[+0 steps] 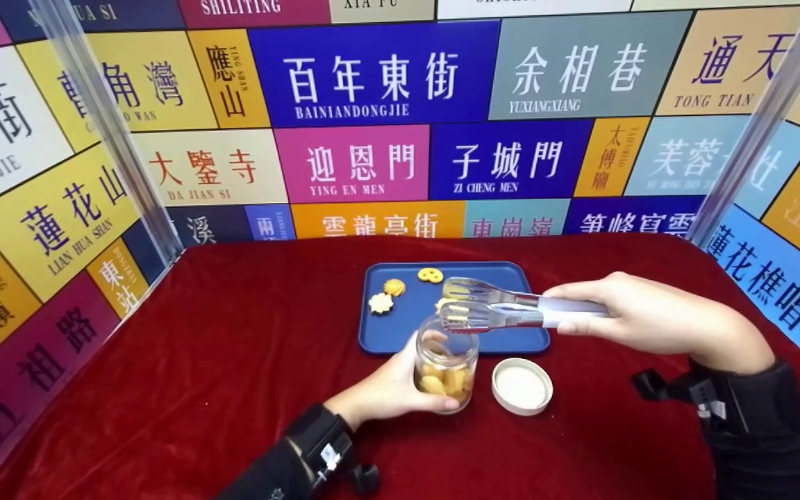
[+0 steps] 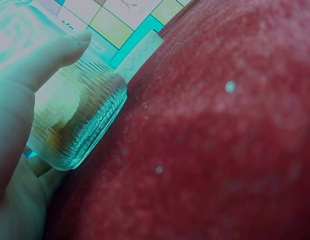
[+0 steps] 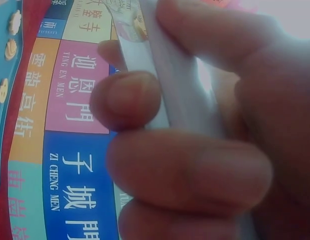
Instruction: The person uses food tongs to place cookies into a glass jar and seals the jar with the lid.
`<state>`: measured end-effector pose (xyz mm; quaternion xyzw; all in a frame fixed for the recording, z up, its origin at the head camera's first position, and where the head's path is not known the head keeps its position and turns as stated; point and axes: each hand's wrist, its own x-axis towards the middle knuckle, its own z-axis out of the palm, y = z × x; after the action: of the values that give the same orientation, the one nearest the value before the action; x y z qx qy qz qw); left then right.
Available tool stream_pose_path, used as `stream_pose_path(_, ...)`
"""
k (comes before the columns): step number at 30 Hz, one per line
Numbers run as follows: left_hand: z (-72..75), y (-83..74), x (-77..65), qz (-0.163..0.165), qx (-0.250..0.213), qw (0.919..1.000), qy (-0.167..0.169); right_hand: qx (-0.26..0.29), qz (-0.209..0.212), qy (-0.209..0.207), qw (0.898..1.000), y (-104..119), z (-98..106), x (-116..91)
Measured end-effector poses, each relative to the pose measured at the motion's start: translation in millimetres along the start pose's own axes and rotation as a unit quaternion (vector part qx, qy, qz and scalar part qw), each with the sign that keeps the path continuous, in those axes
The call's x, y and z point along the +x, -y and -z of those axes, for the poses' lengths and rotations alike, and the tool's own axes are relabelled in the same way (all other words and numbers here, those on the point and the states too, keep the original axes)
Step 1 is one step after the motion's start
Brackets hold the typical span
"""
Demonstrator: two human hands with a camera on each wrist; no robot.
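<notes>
My left hand [image 1: 389, 389] grips a clear glass jar [image 1: 466, 397] around its side, thumb toward me. Yellow-brown cookies [image 1: 445, 380] lie inside the jar, which has no lid on. In the left wrist view, the jar's ribbed lower part [image 2: 102, 107] stands close over the red cloth. My right hand [image 1: 639, 316] holds metal tongs [image 1: 511, 312] with pale handles, level above the jar's mouth and the tray. The tongs' slotted ends are apart. A yellowish piece [image 3: 139, 25] shows by the tongs in the right wrist view; I cannot tell whether they hold it.
Beyond the jar lies a blue tray [image 1: 400, 333] bearing a pale flower-shaped cookie [image 1: 380, 303], a swirled cookie [image 1: 394, 287] and a pretzel-shaped cookie [image 1: 430, 276]. A round white lid [image 1: 521, 387] rests right of the jar on the red cloth [image 1: 233, 361]. Sign-covered panels [image 1: 372, 76] stand behind.
</notes>
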<state>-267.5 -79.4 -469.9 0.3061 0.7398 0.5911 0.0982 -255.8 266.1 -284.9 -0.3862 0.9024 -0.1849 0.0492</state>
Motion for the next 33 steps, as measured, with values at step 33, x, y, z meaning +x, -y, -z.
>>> stream_pose_path(33, 1.0, 1.1, -0.9, 0.009, 0.036, 0.9993, -0.008, 0.022, -0.036, 0.0, 0.999, 8.0, 0.7, 0.4)
